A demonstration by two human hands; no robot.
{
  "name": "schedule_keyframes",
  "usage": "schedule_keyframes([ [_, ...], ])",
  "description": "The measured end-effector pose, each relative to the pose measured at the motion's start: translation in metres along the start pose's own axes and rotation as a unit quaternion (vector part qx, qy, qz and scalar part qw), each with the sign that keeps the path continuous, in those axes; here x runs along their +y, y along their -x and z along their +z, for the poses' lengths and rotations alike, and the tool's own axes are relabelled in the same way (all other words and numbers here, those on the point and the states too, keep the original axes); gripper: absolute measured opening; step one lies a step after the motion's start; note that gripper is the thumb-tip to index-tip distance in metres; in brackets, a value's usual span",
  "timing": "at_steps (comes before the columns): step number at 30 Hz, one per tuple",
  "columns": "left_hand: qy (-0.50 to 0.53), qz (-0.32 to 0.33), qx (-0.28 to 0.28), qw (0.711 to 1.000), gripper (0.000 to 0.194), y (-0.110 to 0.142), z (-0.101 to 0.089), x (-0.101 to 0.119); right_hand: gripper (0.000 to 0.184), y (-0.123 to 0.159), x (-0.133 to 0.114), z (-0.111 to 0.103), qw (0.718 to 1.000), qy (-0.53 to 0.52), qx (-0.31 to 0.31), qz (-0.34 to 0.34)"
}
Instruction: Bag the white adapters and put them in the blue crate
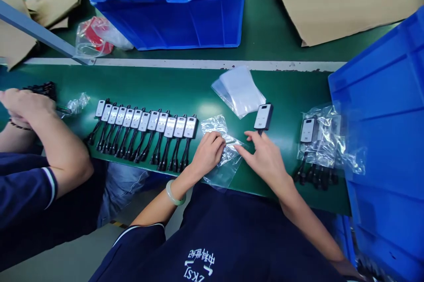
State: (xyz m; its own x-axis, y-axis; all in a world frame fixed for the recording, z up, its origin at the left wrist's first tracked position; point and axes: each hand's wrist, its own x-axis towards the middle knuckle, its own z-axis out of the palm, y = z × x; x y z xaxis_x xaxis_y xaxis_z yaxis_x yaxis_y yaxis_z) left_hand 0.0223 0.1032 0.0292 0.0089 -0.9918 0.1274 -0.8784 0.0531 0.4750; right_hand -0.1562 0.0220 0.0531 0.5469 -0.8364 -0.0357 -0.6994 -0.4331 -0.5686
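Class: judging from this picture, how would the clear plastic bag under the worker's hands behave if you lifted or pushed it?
The clear plastic bag is crumpled and creased, so it is probably thin, floppy and very light. Its glossy film on the smooth green belt suggests it would slide easily. The left hand and right hand both touch it.

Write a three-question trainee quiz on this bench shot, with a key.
1. True or false: both hands, left hand and right hand, touch the clear bag.
2. Where does the loose adapter lie? A) just beyond the right hand's fingers; B) inside the blue crate; C) in the row of adapters.
3. Fill in: the bagged adapters lie to the ___ of the right hand.

Key: 1 true; 2 A; 3 right.
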Motion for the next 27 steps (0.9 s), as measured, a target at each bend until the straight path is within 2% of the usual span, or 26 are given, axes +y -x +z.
schedule_keyframes([
  [3, 0.062, 0.004, 0.043, 0.997, 0.009, -0.004, -0.002, 0.003, 0.044, 0.007, -0.004, 0.018, 0.996, 0.072, -0.051, -0.013],
  [6, 0.06, 0.014, 0.098, 0.993, 0.007, -0.013, -0.013, 0.004, 0.036, 0.009, -0.007, 0.026, 0.991, 0.117, -0.062, -0.013],
  [11, 0.039, -0.037, 0.247, 0.967, 0.003, -0.021, -0.056, -0.002, 0.02, 0.011, -0.005, 0.026, 0.989, 0.13, -0.075, -0.002],
  [14, 0.027, -0.065, 0.362, 0.929, 0.006, -0.012, -0.084, 0.001, 0.022, 0.014, -0.002, 0.021, 0.992, 0.117, -0.04, -0.03],
  [16, 0.02, -0.065, 0.401, 0.914, 0.01, -0.002, -0.092, 0.006, 0.022, 0.008, 0.0, 0.009, 0.992, 0.115, 0.022, -0.044],
  [18, 0.015, -0.06, 0.37, 0.927, 0.014, 0.006, -0.088, 0.009, 0.021, -0.009, 0.001, -0.01, 0.987, 0.132, 0.085, -0.041],
  [20, 0.009, -0.052, 0.294, 0.954, 0.013, 0.007, -0.074, 0.007, 0.021, -0.041, 0.0, -0.03, 0.979, 0.157, 0.13, -0.016],
  [22, 0.008, -0.05, 0.221, 0.974, 0.009, 0.0, -0.055, -0.001, 0.024, -0.084, 0.0, -0.044, 0.977, 0.162, 0.134, 0.021],
  [25, 0.004, -0.057, 0.136, 0.989, 0.01, -0.015, -0.031, -0.013, 0.039, -0.153, 0.004, -0.045, 0.98, 0.158, 0.119, 0.031],
  [27, -0.018, -0.062, 0.093, 0.994, 0.015, -0.021, -0.026, -0.015, 0.028, -0.188, 0.01, -0.035, 0.981, 0.152, 0.107, 0.047],
])
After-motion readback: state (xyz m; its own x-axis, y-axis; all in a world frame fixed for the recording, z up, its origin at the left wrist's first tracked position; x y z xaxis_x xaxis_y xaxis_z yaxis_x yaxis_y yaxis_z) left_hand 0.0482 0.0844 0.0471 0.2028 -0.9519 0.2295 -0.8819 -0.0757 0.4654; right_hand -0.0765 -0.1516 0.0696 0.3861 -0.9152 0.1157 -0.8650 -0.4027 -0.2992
